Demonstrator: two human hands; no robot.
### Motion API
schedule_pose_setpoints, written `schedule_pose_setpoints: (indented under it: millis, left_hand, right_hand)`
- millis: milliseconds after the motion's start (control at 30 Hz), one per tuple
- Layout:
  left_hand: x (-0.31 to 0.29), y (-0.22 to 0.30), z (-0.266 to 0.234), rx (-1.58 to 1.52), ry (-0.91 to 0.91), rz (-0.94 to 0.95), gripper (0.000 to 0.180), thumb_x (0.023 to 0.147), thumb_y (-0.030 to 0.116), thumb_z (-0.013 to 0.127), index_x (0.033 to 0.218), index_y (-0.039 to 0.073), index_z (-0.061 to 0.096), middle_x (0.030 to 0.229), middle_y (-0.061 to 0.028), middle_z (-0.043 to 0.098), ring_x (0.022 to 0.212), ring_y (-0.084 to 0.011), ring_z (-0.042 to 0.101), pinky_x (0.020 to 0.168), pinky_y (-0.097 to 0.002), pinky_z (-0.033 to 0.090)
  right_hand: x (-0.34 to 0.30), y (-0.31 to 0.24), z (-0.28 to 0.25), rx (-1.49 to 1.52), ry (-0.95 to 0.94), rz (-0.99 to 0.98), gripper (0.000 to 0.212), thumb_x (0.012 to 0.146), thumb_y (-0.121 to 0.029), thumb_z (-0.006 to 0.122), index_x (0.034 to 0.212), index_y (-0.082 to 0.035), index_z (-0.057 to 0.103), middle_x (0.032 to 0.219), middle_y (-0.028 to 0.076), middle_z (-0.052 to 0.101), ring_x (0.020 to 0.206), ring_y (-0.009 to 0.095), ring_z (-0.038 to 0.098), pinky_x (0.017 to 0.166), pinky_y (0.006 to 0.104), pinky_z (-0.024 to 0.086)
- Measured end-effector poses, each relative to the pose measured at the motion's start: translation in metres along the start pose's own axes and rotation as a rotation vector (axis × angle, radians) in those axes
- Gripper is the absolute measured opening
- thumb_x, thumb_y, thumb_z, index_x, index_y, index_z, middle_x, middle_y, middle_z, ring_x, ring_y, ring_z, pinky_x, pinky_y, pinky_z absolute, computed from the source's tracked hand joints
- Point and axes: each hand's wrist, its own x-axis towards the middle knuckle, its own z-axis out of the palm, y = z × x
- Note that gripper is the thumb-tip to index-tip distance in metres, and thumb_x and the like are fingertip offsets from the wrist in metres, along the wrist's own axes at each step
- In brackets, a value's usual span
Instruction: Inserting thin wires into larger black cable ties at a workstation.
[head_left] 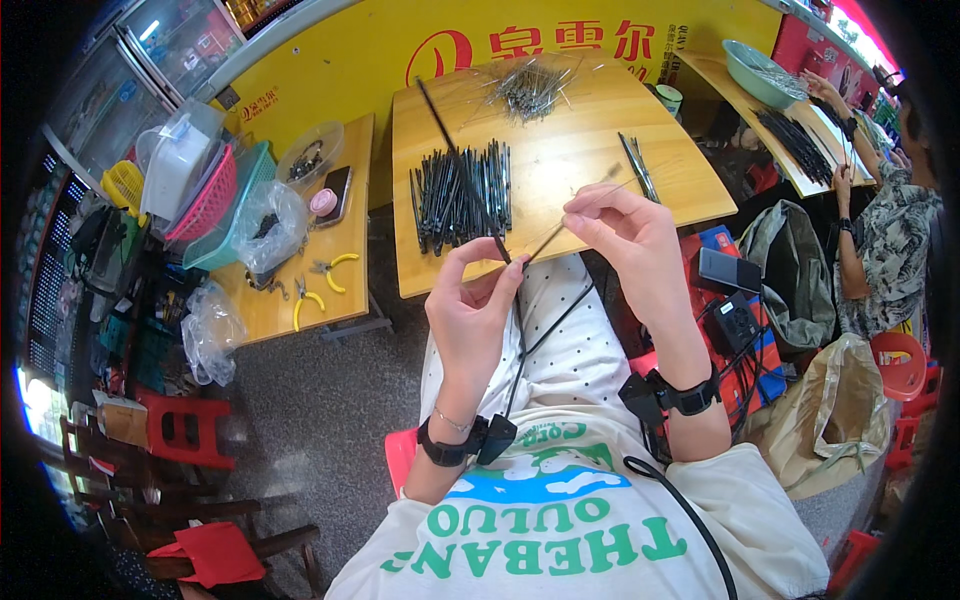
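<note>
My left hand [472, 318] pinches a long, thin black strip [452, 150] between thumb and fingers; it slants up and away to the left over the table. From the same pinch, a thin dark strand [546, 242] runs to my right hand [632, 240], where thumb and forefinger are closed on its end. What exactly the strand is, I cannot make out. Both hands are raised above my lap at the near edge of the wooden table [575, 130]. Beyond my left hand lies a thick row of black strips [440, 200]. A few more strips [637, 168] lie past my right hand.
A tangled heap of thin wires [530, 90] sits at the table's far side. On the left side table are yellow-handled pliers [338, 272], a phone [338, 188] and stacked baskets [205, 200]. Right, a co-worker [885, 215] sits by a green basin [760, 75]; bags [825, 410] stand below.
</note>
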Motion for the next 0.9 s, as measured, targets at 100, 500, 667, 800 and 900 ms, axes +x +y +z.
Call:
schedule_pose_setpoints:
  millis: [100, 500, 667, 800, 900]
  left_hand:
    - [-0.001, -0.001, 0.002, -0.022, -0.041, -0.018, 0.028, 0.085, -0.002, 0.064, 0.109, -0.007, 0.05, 0.104, -0.0091, 0.054, 0.096, -0.0242, 0.066, 0.078, -0.026, 0.056]
    - [0.001, -0.001, 0.0, -0.064, 0.018, 0.024, 0.023, 0.088, -0.002, 0.061, 0.107, -0.005, 0.048, 0.103, -0.0072, 0.055, 0.099, -0.0213, 0.065, 0.079, -0.0247, 0.054]
    - [0.0, -0.003, 0.002, -0.091, -0.097, -0.05, 0.025, 0.087, -0.003, 0.061, 0.108, -0.005, 0.048, 0.103, -0.0069, 0.05, 0.099, -0.0243, 0.064, 0.081, -0.0275, 0.056]
    - [-0.001, -0.001, 0.004, -0.116, -0.167, -0.077, 0.024, 0.087, -0.004, 0.061, 0.107, -0.005, 0.048, 0.103, -0.0068, 0.05, 0.099, -0.0247, 0.064, 0.081, -0.0278, 0.056]
    - [-0.002, -0.002, 0.005, -0.113, -0.113, -0.084, 0.022, 0.088, -0.004, 0.059, 0.107, -0.005, 0.048, 0.103, -0.0073, 0.05, 0.1, -0.0258, 0.064, 0.082, -0.0282, 0.056]
  right_hand:
    - [0.002, 0.002, 0.0, -0.046, 0.052, -0.041, 0.012, 0.082, -0.001, 0.066, 0.094, 0.002, 0.066, 0.091, 0.003, 0.063, 0.088, 0.008, 0.058, 0.078, 0.0217, 0.047]
    - [0.002, 0.009, 0.003, 0.122, 0.074, 0.133, 0.016, 0.084, -0.008, 0.067, 0.093, 0.005, 0.063, 0.094, 0.006, 0.059, 0.087, 0.012, 0.061, 0.073, 0.0256, 0.051]
    - [0.007, 0.016, -0.002, 0.0, 0.148, -0.012, 0.019, 0.082, -0.007, 0.069, 0.095, 0.005, 0.062, 0.102, 0.009, 0.056, 0.101, 0.017, 0.057, 0.086, 0.0283, 0.047]
    - [0.008, 0.016, -0.002, -0.191, 0.205, -0.13, 0.018, 0.081, -0.007, 0.069, 0.096, 0.003, 0.063, 0.102, 0.008, 0.055, 0.1, 0.016, 0.057, 0.088, 0.0283, 0.045]
    - [0.008, 0.014, -0.004, -0.19, 0.161, -0.079, 0.019, 0.082, -0.009, 0.068, 0.096, 0.002, 0.064, 0.098, 0.007, 0.059, 0.091, 0.013, 0.059, 0.079, 0.0268, 0.048]
